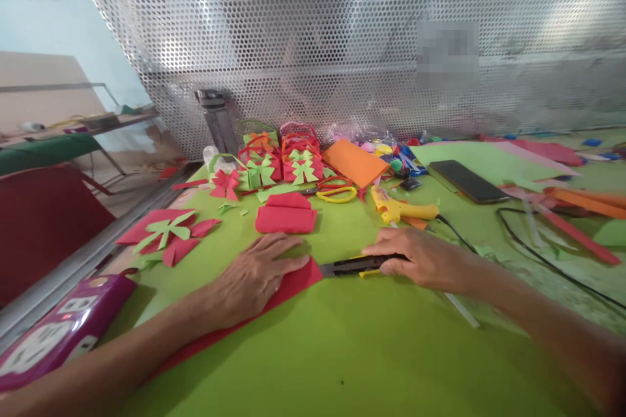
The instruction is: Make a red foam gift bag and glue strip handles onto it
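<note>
My left hand (254, 273) lies flat, fingers stretched, pressing a red sheet of foam or paper (303, 281) to the green tabletop. Part of that sheet is hidden under the hand and forearm. Held in my right hand (415, 259) is a black and yellow utility knife (355, 265), its blade pointing left and meeting the sheet's right corner. Just beyond my left hand sits a folded red piece (286, 215). Farther right, a yellow glue gun (403, 206) rests on the table with its cord trailing right.
Small red and green decorated baskets (303, 163) stand at the back, near a grey bottle (218, 120). Yellow-handled scissors (337, 193), an orange sheet (355, 161) and a phone (467, 181) lie beyond my hands. A purple power strip (73, 326) is at left; cut flowers (169, 229) lie behind it.
</note>
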Available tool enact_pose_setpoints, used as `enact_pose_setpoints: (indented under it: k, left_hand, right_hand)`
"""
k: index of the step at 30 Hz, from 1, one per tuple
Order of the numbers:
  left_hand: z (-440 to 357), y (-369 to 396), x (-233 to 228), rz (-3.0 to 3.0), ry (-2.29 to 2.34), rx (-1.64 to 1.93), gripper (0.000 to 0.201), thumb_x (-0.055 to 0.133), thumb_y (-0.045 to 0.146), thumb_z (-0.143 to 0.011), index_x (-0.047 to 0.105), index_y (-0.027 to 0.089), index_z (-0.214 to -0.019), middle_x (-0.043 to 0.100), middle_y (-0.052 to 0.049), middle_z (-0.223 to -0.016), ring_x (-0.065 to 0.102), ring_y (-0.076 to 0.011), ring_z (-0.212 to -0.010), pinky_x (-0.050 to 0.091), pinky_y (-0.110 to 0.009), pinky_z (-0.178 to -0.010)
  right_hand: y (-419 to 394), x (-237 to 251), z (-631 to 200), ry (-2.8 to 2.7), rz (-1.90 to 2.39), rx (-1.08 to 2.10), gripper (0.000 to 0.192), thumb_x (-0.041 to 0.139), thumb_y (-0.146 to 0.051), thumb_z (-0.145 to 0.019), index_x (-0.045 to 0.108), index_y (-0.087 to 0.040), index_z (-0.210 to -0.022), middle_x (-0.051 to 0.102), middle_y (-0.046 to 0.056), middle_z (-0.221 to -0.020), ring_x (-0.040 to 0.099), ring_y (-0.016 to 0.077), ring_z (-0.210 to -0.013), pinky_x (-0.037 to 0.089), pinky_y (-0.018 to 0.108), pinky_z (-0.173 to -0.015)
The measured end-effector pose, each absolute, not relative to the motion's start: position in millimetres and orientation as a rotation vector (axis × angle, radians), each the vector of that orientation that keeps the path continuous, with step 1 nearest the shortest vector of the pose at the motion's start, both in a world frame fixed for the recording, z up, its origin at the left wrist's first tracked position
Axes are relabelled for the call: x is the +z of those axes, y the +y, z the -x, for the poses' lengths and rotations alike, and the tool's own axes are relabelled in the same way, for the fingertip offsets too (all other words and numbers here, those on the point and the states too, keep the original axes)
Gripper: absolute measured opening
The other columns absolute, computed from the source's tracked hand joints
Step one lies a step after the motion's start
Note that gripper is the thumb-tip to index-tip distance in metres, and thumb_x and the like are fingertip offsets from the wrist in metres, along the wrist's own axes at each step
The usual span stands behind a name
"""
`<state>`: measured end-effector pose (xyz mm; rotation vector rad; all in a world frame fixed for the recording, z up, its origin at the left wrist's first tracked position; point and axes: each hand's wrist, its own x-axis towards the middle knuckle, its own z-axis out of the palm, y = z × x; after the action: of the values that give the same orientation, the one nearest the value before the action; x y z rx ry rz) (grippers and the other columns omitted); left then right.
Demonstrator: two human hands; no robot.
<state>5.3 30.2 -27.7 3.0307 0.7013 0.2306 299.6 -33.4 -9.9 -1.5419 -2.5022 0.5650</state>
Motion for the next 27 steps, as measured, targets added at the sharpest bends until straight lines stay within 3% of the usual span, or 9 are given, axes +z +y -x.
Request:
enact_pose_setpoints:
  k: [7, 13, 21, 27]
  left_hand:
    - [-3, 32, -34, -3.036, 0.692, 0.271, 0.053, 0.033, 0.002, -0.083, 0.051, 0.026, -0.126, 0.043, -0.006, -0.138, 0.038, -0.0241, -0.127, 0.036, -0.048, -0.102]
    - [-6, 27, -30, -3.028, 0.748, 0.242, 0.055, 0.030, -0.002, -0.082, 0.052, 0.024, -0.125, 0.043, -0.005, -0.139, 0.033, -0.0208, -0.131, 0.030, -0.043, -0.107]
    - [-1, 35, -38, -3.020, 0.696, 0.269, 0.053, 0.038, 0.003, -0.082, 0.049, 0.027, -0.127, 0.042, -0.006, -0.139, 0.032, -0.0229, -0.131, 0.033, -0.047, -0.105]
    - [-3, 28, -29, -3.026, 0.743, 0.194, 0.055, 0.033, 0.000, -0.083, 0.048, 0.026, -0.129, 0.041, -0.004, -0.141, 0.030, -0.0223, -0.132, 0.031, -0.046, -0.106]
  right_hand:
    - [-35, -8, -300, -2.520, 1.563, 0.566, 0.031, 0.046, -0.028, -0.088, 0.063, -0.019, -0.113, 0.058, 0.007, -0.087, 0.053, 0.0170, -0.076, 0.039, 0.028, -0.068]
    - [-37, -7, -302, -2.513, 1.557, 0.665, 0.031, 0.046, -0.026, -0.087, 0.063, -0.023, -0.113, 0.057, 0.005, -0.086, 0.053, 0.0163, -0.076, 0.038, 0.027, -0.069]
    - [-38, -6, -306, -2.490, 1.588, 0.657, 0.032, 0.047, -0.028, -0.086, 0.063, -0.024, -0.114, 0.061, 0.006, -0.091, 0.056, 0.0190, -0.082, 0.040, 0.029, -0.073]
    - [-33, -7, -309, -2.445, 1.634, 0.652, 0.032, 0.046, -0.030, -0.086, 0.064, -0.025, -0.113, 0.062, 0.006, -0.091, 0.056, 0.0198, -0.081, 0.040, 0.029, -0.071]
